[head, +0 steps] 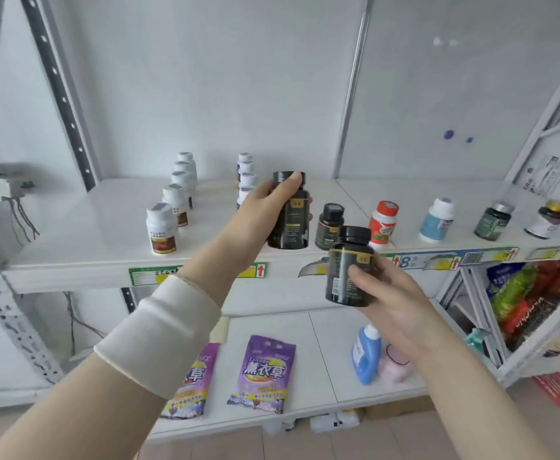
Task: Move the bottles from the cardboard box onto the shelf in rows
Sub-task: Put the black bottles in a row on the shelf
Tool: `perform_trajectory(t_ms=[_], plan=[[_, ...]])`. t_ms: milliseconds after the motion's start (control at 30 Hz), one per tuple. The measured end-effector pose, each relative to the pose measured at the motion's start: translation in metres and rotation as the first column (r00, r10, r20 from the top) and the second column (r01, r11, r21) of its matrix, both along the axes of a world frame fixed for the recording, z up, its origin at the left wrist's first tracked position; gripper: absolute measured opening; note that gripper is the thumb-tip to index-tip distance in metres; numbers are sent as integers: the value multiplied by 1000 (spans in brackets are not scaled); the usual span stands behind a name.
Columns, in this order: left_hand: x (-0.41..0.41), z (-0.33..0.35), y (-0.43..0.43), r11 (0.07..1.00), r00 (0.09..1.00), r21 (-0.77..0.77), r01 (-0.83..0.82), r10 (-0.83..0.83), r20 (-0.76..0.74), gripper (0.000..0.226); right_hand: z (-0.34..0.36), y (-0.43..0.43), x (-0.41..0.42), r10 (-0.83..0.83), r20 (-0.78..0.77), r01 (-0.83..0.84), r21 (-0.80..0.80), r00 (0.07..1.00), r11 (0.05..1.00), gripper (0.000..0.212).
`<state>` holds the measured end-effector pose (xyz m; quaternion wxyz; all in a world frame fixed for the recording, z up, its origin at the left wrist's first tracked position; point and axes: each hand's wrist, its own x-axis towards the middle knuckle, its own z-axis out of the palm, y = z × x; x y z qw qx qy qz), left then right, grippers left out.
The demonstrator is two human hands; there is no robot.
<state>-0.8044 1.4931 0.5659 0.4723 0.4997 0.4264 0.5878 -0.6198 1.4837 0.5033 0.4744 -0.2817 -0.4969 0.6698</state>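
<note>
My left hand point(265, 207) grips a black bottle with a gold label point(293, 220) just above the front of the white shelf point(82, 234). My right hand point(384, 293) holds a second black bottle point(348, 260) upright in front of the shelf edge, lower and to the right. A third, smaller black bottle point(330, 224) stands on the shelf between them. Behind my left hand run two rows of white bottles: one on the left point(162, 232), one partly hidden point(246, 171). The cardboard box is out of view.
Single bottles stand along the shelf to the right: a red-and-white one point(383, 224), a blue-and-white one point(437, 220), a dark green one point(494, 220), a dark one with a gold cap point(549, 219). Below lie purple detergent bags point(262, 373) and a blue jug point(366, 356). Snack packs point(530, 300) fill a rack at right.
</note>
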Motion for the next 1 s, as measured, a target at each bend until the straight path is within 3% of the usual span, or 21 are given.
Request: perform_trajectory(t_ms=[133, 267, 367, 433, 533, 667, 800, 1000], plan=[[7, 13, 70, 999, 998, 16, 35, -34, -60, 18, 27, 60, 11, -38, 12, 38, 66, 999, 997, 82], [-4, 25, 144, 998, 985, 31, 59, -53, -166, 19, 57, 117, 11, -92, 152, 71, 136, 984, 988, 80], [-15, 38, 204, 996, 968, 22, 90, -82, -238, 21, 79, 168, 3, -145, 275, 98, 176, 950, 980, 48], [-22, 42, 242, 995, 941, 5, 102, -95, -324, 30, 87, 201, -4, -191, 355, 121, 211, 915, 970, 39], [-28, 37, 293, 994, 914, -32, 100, -104, -393, 38, 88, 248, -12, -246, 487, 127, 265, 838, 956, 42], [-27, 15, 350, 994, 883, -96, 58, -95, -460, 29, 72, 302, -23, -219, 610, 95, 229, 762, 969, 51], [-27, -11, 394, 994, 845, -112, -20, -43, -533, 36, 45, 344, -36, -198, 702, 82, 196, 684, 977, 55], [-36, -28, 428, 988, 701, -101, -119, 12, -713, 43, 19, 381, -55, -210, 786, 19, 245, 581, 969, 59]])
